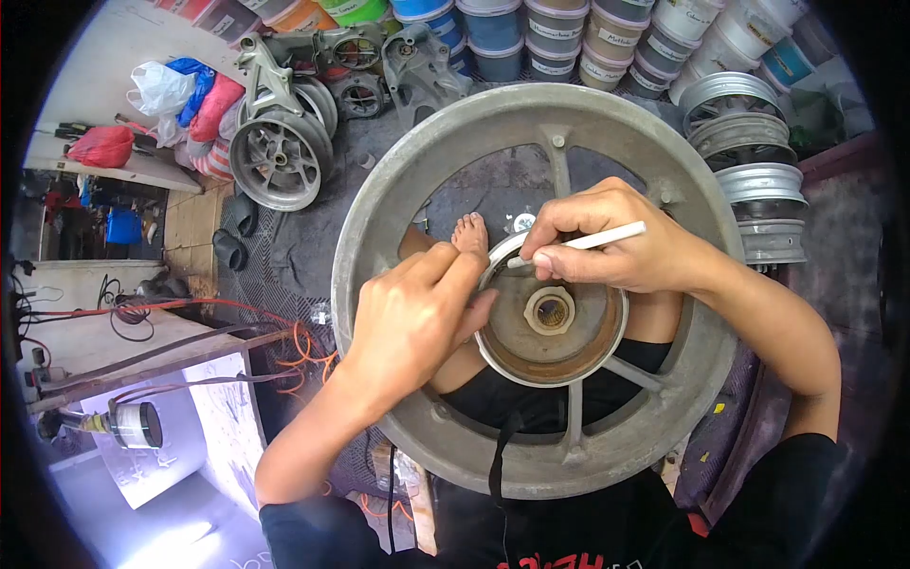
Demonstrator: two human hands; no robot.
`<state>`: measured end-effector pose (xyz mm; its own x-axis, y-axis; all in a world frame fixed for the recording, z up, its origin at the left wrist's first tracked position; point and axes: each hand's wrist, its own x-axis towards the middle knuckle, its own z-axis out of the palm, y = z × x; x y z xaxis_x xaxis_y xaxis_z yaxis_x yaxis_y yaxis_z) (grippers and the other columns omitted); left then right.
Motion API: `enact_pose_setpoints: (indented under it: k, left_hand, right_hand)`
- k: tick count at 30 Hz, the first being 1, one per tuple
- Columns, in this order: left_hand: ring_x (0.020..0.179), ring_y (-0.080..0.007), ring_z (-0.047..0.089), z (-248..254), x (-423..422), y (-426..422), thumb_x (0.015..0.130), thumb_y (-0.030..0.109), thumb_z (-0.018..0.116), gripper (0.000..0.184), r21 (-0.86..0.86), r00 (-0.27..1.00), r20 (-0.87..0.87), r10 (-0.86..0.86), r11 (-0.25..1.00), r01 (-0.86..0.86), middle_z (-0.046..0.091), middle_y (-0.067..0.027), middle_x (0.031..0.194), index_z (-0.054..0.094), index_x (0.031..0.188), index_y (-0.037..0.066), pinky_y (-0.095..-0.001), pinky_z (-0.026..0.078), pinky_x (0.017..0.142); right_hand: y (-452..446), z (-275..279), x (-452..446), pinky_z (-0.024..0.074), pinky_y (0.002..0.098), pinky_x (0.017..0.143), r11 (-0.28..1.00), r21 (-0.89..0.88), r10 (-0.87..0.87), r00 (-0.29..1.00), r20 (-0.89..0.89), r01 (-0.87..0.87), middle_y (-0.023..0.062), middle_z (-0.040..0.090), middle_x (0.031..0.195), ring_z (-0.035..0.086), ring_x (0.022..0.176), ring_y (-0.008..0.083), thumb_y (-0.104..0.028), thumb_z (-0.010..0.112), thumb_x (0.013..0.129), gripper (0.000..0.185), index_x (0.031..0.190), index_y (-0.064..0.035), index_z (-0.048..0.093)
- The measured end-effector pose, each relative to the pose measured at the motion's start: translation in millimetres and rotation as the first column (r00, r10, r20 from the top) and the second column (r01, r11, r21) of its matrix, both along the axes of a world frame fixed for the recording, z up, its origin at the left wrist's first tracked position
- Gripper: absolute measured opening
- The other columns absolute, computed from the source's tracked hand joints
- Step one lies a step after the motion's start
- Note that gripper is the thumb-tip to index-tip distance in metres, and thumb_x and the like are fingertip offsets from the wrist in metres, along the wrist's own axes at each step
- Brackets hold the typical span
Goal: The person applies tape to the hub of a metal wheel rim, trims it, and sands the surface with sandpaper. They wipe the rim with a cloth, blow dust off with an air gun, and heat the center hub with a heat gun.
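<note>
A large grey alloy wheel (376,379) lies across my lap, its round hub (550,349) facing up. Inside the hub, a brownish inner wall surrounds a central bore with a pale collar (550,311). My right hand (626,237) is closed around a slim white pen-shaped tool (607,235). The tool's lower end is at the hub's upper left edge. My left hand (403,318) is curled at the left side of that edge, thumb towards the hub. Its fingertips are partly hidden, and I cannot make out what they grip.
Several stacked rims (749,142) stand at the right, and labelled tubs (555,43) line the back. Another wheel (282,159) and metal parts lie at the upper left. An orange coiled hose (301,346) runs along the left. My bare foot (469,233) shows through the spokes.
</note>
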<state>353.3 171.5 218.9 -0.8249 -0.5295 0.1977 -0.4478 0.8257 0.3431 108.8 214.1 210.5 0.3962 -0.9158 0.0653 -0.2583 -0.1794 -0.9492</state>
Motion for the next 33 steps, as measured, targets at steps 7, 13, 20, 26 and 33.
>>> enact_pose_setpoints:
  k: [7,13,20,26,33]
  left_hand:
    - [0.076,-0.0285,0.065,1.0,-20.2,0.6,0.074,0.016,0.076,0.044,-0.114,0.989,0.14,0.053,0.993,-0.037,0.06,-0.0099,0.085,0.056,0.111,0.005,-0.0398,0.053,0.062]
    - [0.067,-0.0152,0.063,-0.4,-25.1,-7.3,0.08,0.015,0.064,0.03,-0.319,0.993,0.09,-0.073,0.943,0.098,0.063,-0.0057,0.094,0.059,0.109,0.008,-0.0291,0.052,0.052]
    - [0.072,-0.0214,0.061,-2.4,-17.2,-5.2,0.073,0.013,0.075,0.048,-0.321,0.986,0.042,-0.159,0.933,0.164,0.059,-0.0063,0.086,0.055,0.116,0.004,-0.0339,0.051,0.059]
    - [0.063,-0.024,0.063,7.0,-8.4,1.6,0.077,0.006,0.075,0.045,-0.163,0.968,-0.047,-0.245,0.958,0.234,0.062,-0.0072,0.077,0.054,0.116,0.001,-0.0352,0.05,0.055]
    - [0.07,-0.0237,0.07,37.3,-5.5,26.6,0.075,-0.003,0.078,0.041,0.014,0.97,-0.234,-0.061,0.998,0.066,0.07,-0.0121,0.082,0.057,0.11,-0.001,-0.0339,0.055,0.063]
  right_hand:
    - [-1.1,-3.4,-0.6,0.0503,0.0324,0.063,0.999,-0.034,-0.009,1.0,-0.006,0.009,0.0117,0.07,0.075,0.068,0.067,0.0212,-0.02,0.065,0.087,0.02,0.092,-0.001,0.068]
    - [-1.6,-1.5,-3.0,0.0452,0.034,0.056,1.0,-0.013,-0.004,1.0,-0.015,0.004,0.0126,0.063,0.065,0.061,0.057,0.021,-0.019,0.064,0.085,0.018,0.083,-0.0008,0.066]
    - [0.7,7.4,-7.2,0.0465,0.0316,0.058,0.997,-0.047,0.053,0.997,-0.061,-0.056,0.0094,0.066,0.071,0.064,0.062,0.0194,-0.019,0.067,0.09,0.019,0.083,-0.0008,0.066]
    - [8.4,13.6,-5.6,0.0483,0.0357,0.06,0.991,-0.11,0.08,0.997,0.004,-0.079,0.0134,0.066,0.071,0.065,0.063,0.0262,-0.019,0.064,0.084,0.019,0.085,-0.0005,0.066]
    - [32.8,50.7,-31.2,0.0512,0.0299,0.061,0.971,-0.238,0.012,0.992,0.124,0.018,0.0099,0.07,0.074,0.067,0.064,0.0189,-0.021,0.065,0.088,0.022,0.089,0.0005,0.069]
